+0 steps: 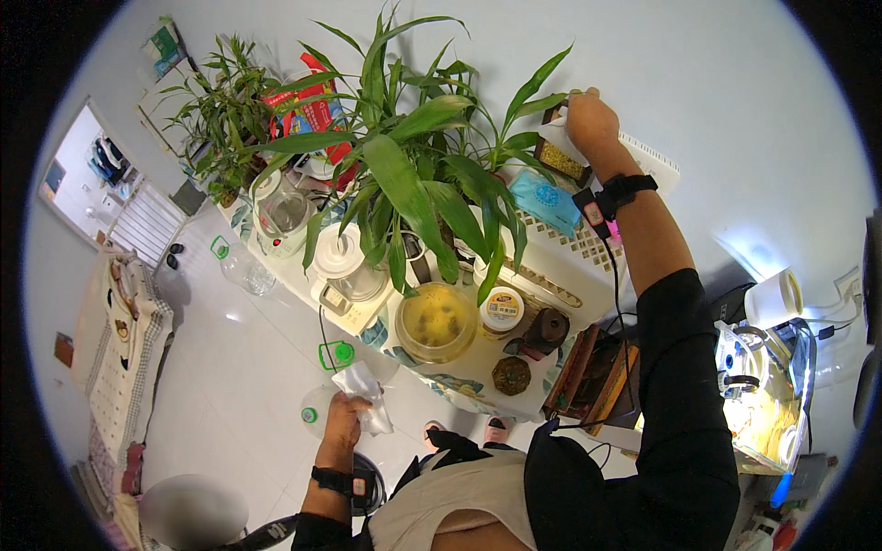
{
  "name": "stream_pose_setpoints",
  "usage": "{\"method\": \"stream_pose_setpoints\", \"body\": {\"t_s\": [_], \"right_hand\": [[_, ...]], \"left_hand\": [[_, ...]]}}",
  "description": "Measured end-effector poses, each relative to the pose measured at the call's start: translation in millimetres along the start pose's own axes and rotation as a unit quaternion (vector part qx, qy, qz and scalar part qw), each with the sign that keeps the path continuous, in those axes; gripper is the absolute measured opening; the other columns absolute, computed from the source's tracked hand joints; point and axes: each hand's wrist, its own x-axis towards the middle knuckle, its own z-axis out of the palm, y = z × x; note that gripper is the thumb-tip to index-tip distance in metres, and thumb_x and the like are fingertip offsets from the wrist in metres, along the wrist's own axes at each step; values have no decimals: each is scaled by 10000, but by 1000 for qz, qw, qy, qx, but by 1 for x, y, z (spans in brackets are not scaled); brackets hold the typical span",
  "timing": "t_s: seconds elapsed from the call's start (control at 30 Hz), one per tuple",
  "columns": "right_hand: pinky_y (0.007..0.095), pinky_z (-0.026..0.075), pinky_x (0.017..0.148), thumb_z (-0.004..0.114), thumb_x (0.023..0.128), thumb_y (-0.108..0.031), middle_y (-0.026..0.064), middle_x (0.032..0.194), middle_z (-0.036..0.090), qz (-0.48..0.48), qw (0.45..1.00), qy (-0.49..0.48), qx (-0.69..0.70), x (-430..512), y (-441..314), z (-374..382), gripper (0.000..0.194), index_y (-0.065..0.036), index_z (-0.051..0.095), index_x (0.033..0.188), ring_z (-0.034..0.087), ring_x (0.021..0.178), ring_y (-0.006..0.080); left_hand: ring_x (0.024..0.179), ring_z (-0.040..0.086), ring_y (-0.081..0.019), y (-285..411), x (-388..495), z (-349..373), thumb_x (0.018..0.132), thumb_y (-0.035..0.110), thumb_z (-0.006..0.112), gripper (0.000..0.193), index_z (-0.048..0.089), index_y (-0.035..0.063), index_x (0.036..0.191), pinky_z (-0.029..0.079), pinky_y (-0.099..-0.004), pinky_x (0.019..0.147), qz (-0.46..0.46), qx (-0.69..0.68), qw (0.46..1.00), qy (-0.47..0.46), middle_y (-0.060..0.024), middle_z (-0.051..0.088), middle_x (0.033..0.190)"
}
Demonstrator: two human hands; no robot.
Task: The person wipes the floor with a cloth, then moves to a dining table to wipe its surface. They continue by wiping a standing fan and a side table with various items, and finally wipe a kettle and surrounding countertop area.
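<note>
My left hand (pixel 342 421) grips a crumpled white tissue (pixel 363 398) beyond the table's front edge. My right hand (pixel 594 125) reaches to the far right side of the plant, its fingers closed around a white tissue (pixel 566 138). A leaf tip of the large green potted plant (pixel 406 175) meets these fingers; whether they pinch it is hard to tell. Just below that hand stands a dark box with yellow grainy contents (pixel 561 162). A blue soft pack (pixel 544 200) lies near my right wrist on a white lattice-sided container (pixel 572 265).
On the patterned tablecloth (pixel 455 386) stand a glass bowl of yellow liquid (pixel 436 322), a lidded jar (pixel 501 310), a glass kettle (pixel 282 210) and a lidded glass pot (pixel 344 258). A lit aquarium (pixel 765 420) is at right. Plastic bottles (pixel 244 268) stand on the floor. A cable (pixel 623 330) hangs from my right wrist.
</note>
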Motion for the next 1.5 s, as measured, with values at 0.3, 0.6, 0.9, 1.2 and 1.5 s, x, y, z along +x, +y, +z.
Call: {"method": "stream_pose_setpoints", "body": {"t_s": [0.3,0.6,0.9,1.2,1.5], "right_hand": [[457,583,857,597,912,-164,208,1119,692,-43,997,-55,-36,12,5,1,221,-60,728,1056,704,1012,371],[464,566,882,597,892,-163,198,1127,719,-63,993,-98,-28,21,10,-16,232,-65,743,1045,699,1052,369],[470,561,894,604,876,-139,178,1164,714,-75,983,-165,-25,35,23,-16,276,-47,717,1110,682,1096,374],[467,556,901,587,870,-114,176,1148,714,-86,987,-135,-35,29,27,-9,243,-61,713,1071,677,1096,370],[466,541,871,616,764,-59,204,1040,722,-102,985,-133,32,37,31,-6,272,-44,719,1015,682,1036,388]], "left_hand": [[967,697,-322,2,0,-4,634,-27,569,540,630,-97,1166,544,-408,936,-7,-7,1000,8,-194,724,1057],[965,702,-307,4,0,-8,648,-18,564,521,645,-83,1159,541,-390,936,-8,-1,1000,6,-174,733,1043],[912,717,-306,5,0,-5,640,-48,599,503,650,-61,1141,566,-372,875,3,-23,1000,11,-169,740,1030],[926,713,-303,6,-4,-1,646,-55,594,493,649,-63,1136,561,-384,893,2,-21,1000,-2,-170,737,1032],[937,705,-295,2,-4,-6,649,-52,587,499,648,-48,1145,556,-387,897,7,-10,1000,-9,-161,733,1046]]}}
